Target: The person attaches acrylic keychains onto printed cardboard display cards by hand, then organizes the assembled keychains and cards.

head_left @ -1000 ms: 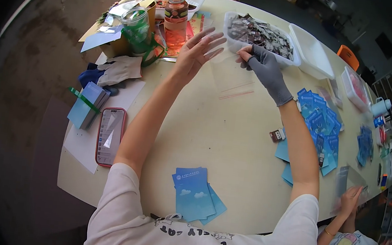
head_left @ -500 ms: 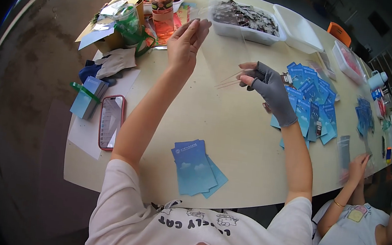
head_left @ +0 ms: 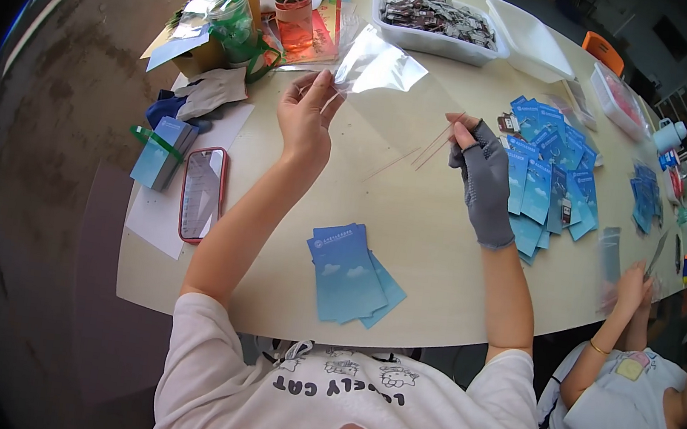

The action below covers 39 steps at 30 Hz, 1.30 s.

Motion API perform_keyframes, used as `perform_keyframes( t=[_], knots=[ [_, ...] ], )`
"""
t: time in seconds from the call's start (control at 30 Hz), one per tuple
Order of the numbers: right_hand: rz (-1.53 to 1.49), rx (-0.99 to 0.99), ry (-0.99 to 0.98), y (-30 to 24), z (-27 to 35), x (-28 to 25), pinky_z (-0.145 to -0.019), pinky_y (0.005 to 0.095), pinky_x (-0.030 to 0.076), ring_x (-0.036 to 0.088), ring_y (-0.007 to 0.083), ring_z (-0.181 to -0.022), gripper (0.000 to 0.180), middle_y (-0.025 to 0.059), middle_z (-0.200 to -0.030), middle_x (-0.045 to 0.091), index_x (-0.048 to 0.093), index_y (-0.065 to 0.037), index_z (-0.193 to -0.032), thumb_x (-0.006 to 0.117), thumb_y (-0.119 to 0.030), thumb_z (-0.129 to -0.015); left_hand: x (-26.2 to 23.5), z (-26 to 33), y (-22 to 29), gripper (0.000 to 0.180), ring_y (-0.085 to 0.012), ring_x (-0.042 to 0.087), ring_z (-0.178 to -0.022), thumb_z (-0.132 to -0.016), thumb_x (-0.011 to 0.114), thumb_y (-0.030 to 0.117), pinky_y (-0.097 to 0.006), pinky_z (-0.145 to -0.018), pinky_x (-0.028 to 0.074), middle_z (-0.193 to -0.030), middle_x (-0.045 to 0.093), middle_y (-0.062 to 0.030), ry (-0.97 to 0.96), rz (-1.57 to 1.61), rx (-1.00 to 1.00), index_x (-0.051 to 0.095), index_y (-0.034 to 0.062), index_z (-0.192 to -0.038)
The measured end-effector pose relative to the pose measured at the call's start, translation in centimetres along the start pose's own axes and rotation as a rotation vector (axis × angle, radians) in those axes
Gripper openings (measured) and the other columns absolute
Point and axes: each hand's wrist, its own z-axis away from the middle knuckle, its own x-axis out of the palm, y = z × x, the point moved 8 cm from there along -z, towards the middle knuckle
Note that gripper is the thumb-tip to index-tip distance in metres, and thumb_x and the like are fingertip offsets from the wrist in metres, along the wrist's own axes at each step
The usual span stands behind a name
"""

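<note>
My bare left hand [head_left: 308,114] is raised over the beige table [head_left: 411,223] and pinches the corner of a clear plastic bag [head_left: 377,68] that hangs open in the air. My right hand [head_left: 479,173], in a grey fingerless glove, is a little to the right and pinches the other thin, see-through edge [head_left: 432,146] of the same bag. Near the table's front edge, below both hands, lies a small stack of blue cards [head_left: 348,272].
Many blue cards [head_left: 547,173] are spread right of my right hand. At the back stand a white tray of dark packets [head_left: 435,25], an empty white tray [head_left: 529,42] and an orange bottle [head_left: 295,8]. A red-cased phone [head_left: 202,194] lies left. A co-worker's hands [head_left: 634,289] work at lower right.
Both hands have drawn back from the far tray toward me. My left hand now holds up a clear bag, and my right hand has come lower and to the right.
</note>
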Motion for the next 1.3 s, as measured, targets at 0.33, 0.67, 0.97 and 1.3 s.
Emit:
perform_keyframes(
  t=[0.33,0.67,0.97,1.3],
  knots=[
    [0.128,0.074,-0.009,1.6,0.1,1.6,-0.054,0.0164,0.039,0.048,0.0012,-0.06,0.022,-0.0016,-0.071,0.062,0.071,-0.001,-0.1,0.068,-0.019,-0.089,-2.4,1.1,-0.7,0.019,-0.0249,0.067,-0.092,-0.091,0.063,0.009,-0.035,-0.08,0.058,-0.096,0.06,-0.0104,0.131,0.033,-0.02,0.051,-0.0015,-0.1],
    [0.217,0.12,-0.191,3.8,-0.9,4.4,-0.064,0.0216,0.049,0.059,0.0072,-0.075,0.034,0.0063,-0.094,0.066,0.064,0.0,-0.116,0.068,-0.019,-0.088,-1.3,1.9,-1.9,0.03,-0.027,0.061,-0.108,-0.09,0.063,0.004,-0.034,-0.096,0.052,-0.113,0.059,-0.0151,-0.029,0.197,-0.098,0.049,-0.0037,-0.115],
    [0.239,-0.034,-0.313,5.3,-4.8,8.5,-0.091,0.0284,0.047,0.061,0.013,-0.1,0.041,0.0102,-0.113,0.064,0.058,0.003,-0.12,0.07,-0.016,-0.086,-3.7,1.1,-0.1,0.025,-0.0262,0.062,-0.105,-0.087,0.062,0.002,-0.035,-0.097,0.049,-0.105,0.063,-0.0126,-0.114,0.237,-0.16,0.053,0.0001,-0.11],
    [0.39,-0.333,-0.718,1.1,-10.9,23.2,-0.08,0.0253,0.051,0.063,0.0085,-0.085,0.016,0.0042,-0.092,0.069,0.068,0.0,-0.102,0.061,-0.007,-0.089,-12.9,-1.4,16.5,0.042,-0.0144,0.062,-0.1,-0.081,0.074,0.01,-0.03,-0.091,0.048,-0.099,0.067,-0.0067,-0.207,-0.547,0.351,0.058,0.0054,-0.119]
  ],
)
